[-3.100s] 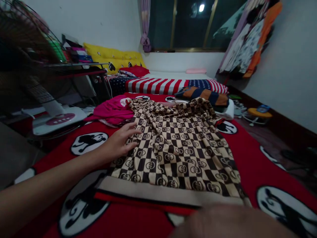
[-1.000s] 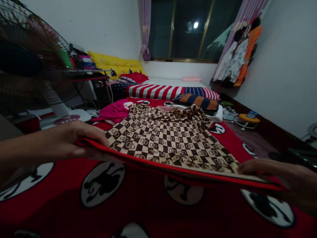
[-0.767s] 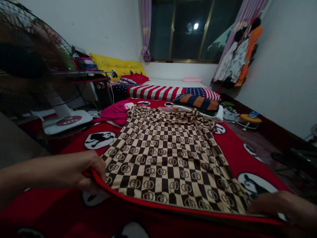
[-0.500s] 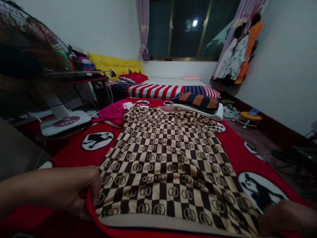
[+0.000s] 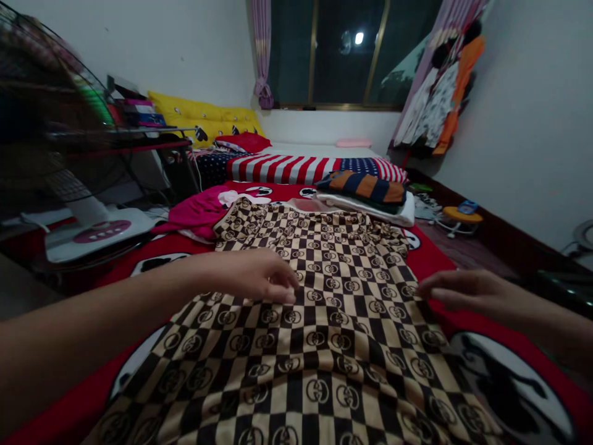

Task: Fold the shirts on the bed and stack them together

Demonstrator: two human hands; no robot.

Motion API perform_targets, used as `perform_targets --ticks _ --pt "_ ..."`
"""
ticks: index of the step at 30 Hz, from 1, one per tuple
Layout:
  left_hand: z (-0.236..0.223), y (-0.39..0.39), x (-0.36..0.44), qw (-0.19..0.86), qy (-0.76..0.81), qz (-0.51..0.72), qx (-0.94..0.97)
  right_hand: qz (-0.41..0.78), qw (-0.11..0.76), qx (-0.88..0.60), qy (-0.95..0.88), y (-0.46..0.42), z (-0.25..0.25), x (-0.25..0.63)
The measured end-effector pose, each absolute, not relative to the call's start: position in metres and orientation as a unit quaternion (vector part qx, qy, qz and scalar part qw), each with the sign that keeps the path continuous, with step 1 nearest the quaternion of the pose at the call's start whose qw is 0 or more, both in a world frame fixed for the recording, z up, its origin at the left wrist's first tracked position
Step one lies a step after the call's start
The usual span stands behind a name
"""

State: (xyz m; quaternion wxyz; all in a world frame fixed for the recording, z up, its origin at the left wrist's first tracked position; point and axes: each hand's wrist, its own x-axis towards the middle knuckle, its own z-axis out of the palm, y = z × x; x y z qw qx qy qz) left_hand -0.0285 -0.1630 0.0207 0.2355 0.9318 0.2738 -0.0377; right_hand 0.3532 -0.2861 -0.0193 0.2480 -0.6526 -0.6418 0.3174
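A brown and tan checkered garment [image 5: 324, 309] lies spread flat on a red blanket [image 5: 430, 259] printed with black-and-white round cartoon patches. My left hand [image 5: 252, 277] rests on the garment's middle left with its fingers curled down onto the cloth. My right hand [image 5: 458, 290] hovers at the garment's right edge, fingers stretched out and lightly together, touching or just above the fabric. Neither hand lifts the cloth.
A pink cloth [image 5: 199, 207] lies bunched by the garment's far left corner. Folded striped clothes [image 5: 368, 188] sit on a white pile behind it. A standing fan [image 5: 69, 185] is on the left. A striped bed [image 5: 301, 167], hung clothes [image 5: 445, 93] and a yellow stool [image 5: 461, 216] lie beyond.
Both hands let go of the garment's near hem, which they had pulled toward me and laid flat, and moved forward onto the middle of the garment.
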Motion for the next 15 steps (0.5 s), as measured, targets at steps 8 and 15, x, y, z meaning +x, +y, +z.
perform_targets --ticks 8,15 --pt "-0.081 -0.076 0.031 0.077 0.387 0.152 0.906 -0.034 0.223 -0.784 -0.578 -0.158 -0.043 0.394" --pt "-0.094 -0.080 0.033 0.041 0.429 0.127 0.893 -0.032 0.161 -0.807 -0.568 -0.099 -0.062 0.407"
